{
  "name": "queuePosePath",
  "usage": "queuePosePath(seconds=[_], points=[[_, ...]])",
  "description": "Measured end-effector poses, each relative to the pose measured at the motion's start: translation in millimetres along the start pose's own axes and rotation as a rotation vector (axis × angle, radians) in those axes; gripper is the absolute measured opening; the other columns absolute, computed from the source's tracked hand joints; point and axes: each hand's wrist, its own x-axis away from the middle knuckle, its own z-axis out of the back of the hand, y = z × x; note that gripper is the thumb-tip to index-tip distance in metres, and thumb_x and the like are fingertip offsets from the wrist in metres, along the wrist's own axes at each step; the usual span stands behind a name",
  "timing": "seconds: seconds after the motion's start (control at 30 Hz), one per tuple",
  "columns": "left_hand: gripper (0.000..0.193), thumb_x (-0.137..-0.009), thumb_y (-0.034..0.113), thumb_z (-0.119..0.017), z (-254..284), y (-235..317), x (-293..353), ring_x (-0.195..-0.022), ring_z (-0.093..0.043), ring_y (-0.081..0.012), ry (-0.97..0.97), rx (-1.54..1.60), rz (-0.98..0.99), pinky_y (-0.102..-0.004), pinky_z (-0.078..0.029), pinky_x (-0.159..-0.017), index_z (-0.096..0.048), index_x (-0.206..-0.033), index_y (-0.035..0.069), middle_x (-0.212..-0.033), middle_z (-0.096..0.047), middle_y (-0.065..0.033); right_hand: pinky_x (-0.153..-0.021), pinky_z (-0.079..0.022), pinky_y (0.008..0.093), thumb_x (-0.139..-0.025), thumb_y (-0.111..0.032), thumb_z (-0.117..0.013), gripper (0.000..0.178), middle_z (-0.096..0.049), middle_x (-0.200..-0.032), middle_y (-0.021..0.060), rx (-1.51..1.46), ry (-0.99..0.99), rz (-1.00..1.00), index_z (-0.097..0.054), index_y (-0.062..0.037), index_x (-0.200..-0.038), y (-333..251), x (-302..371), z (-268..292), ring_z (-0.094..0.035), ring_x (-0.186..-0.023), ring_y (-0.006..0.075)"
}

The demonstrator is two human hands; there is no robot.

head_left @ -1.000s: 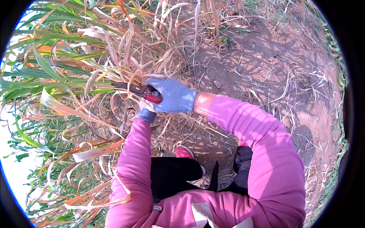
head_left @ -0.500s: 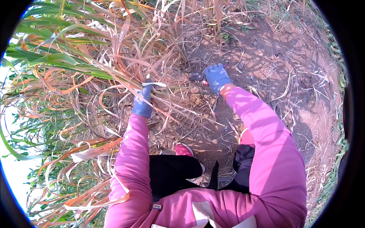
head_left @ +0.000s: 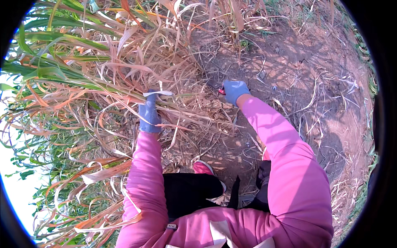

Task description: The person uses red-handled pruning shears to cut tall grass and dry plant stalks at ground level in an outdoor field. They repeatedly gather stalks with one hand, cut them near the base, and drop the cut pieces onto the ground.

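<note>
My left hand (head_left: pixel 149 115), in a blue-grey glove, is closed round a bundle of corn stalks (head_left: pixel 108 89) with long, partly dried leaves. The bundle lies tilted, its green leaves spreading to the upper left. My right hand (head_left: pixel 235 91), gloved alike, is a fist round the red handle of a tool (head_left: pixel 221 90). Its dark head points left, low over the soil and beside the dry leaf litter. My fingers hide much of the tool, so its exact kind is not plain.
Standing corn plants (head_left: pixel 53 153), green and browning, fill the left side. A dry clump (head_left: pixel 235 25) rises ahead. Brown soil (head_left: pixel 289 70) with scattered straw (head_left: pixel 316 91) stretches to the right. My red shoe (head_left: pixel 203 168) is below the left-hand bundle.
My left hand has drawn the stalks a little to the left and nearer to me. My right hand has come slightly nearer, with the tool still in it.
</note>
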Motion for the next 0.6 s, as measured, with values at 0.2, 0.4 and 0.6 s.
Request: queuePosePath(seconds=[0.2,0.4,0.6], points=[[0.056,-0.084,0.031,-0.069,-0.1,32.3,-64.1,-0.088,-0.057,-0.0152,0.288,-0.134,-0.127,-0.0288,-0.048,-0.074,-0.050,-0.125,-0.001,-0.108,-0.059,-0.0078,-0.079,-0.051,0.0407,-0.078,-0.035,-0.061,0.042,-0.066,-0.098,0.0175,-0.068,0.052,-0.150,-0.056,-0.0038,-0.105,24.5,2.3,40.9,-0.065,-0.092,0.0326],[0.045,-0.078,0.029,-0.074,-51.3,107.3,-115.4,-0.078,-0.062,-0.0147,0.029,-0.387,-0.061,-0.0294,-0.050,-0.070,-0.064,-0.106,-0.005,-0.095,-0.066,-0.0089,-0.078,-0.051,0.0413,-0.078,-0.032,-0.062,0.042,-0.066,-0.099,0.0183,-0.105,0.022,-0.182,-0.054,-0.0028,-0.108,31.7,3.4,44.2,-0.064,-0.093,0.0323],[0.045,-0.076,0.025,-0.077,-97.1,110.4,-140.8,-0.086,-0.061,-0.0152,-0.275,-0.529,-0.070,-0.0294,-0.046,-0.078,-0.063,-0.109,-0.003,-0.097,-0.066,-0.0075,-0.078,-0.050,0.0420,-0.077,-0.031,-0.064,0.042,-0.066,-0.096,0.0163,-0.158,0.149,-0.169,-0.056,-0.0040,-0.108,34.8,-5.4,44.9,-0.065,-0.091,0.0328]])
